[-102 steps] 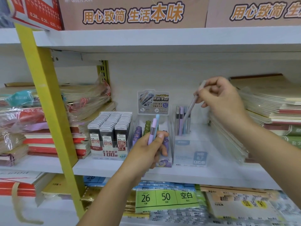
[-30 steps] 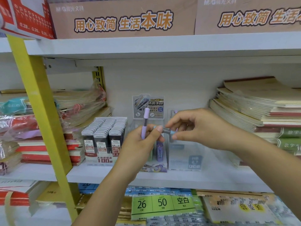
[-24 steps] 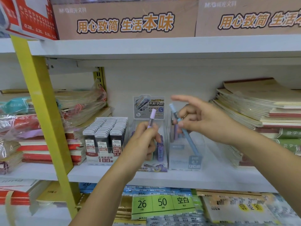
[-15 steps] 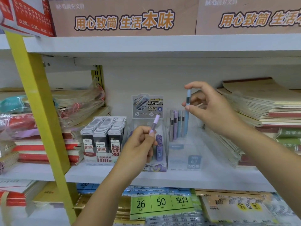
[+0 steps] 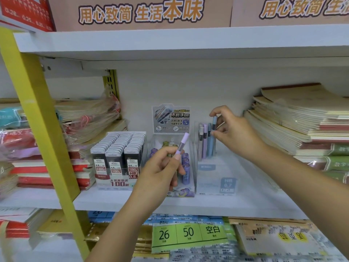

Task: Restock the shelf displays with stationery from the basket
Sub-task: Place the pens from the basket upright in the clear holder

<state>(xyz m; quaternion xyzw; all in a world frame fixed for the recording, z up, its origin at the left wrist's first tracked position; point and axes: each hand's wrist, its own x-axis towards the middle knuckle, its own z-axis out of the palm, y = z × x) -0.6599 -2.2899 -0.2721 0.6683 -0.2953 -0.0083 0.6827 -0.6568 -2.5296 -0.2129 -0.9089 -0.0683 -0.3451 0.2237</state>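
Note:
My left hand [image 5: 160,173] grips a purple lead tube [image 5: 182,143] upright in front of the middle clear display box [image 5: 189,188], which holds several purple and green tubes. My right hand [image 5: 232,131] pinches the top of a blue lead tube [image 5: 213,137] that stands inside the right-hand clear display box [image 5: 217,186], beside a few grey, purple and blue tubes [image 5: 203,142] at the box's back. The basket is not in view.
A tray of black 0.5 HB lead cases [image 5: 118,157] stands left of the boxes. Wrapped notebook stacks [image 5: 88,118] fill the left, a notebook pile [image 5: 302,121] the right. A yellow upright [image 5: 39,120] crosses the shelf front. Loose-leaf packs [image 5: 188,233] lie below.
My right hand took the blue tube from my left hand, carried it over the right box and has lowered it among the standing tubes. My left hand keeps the purple tube.

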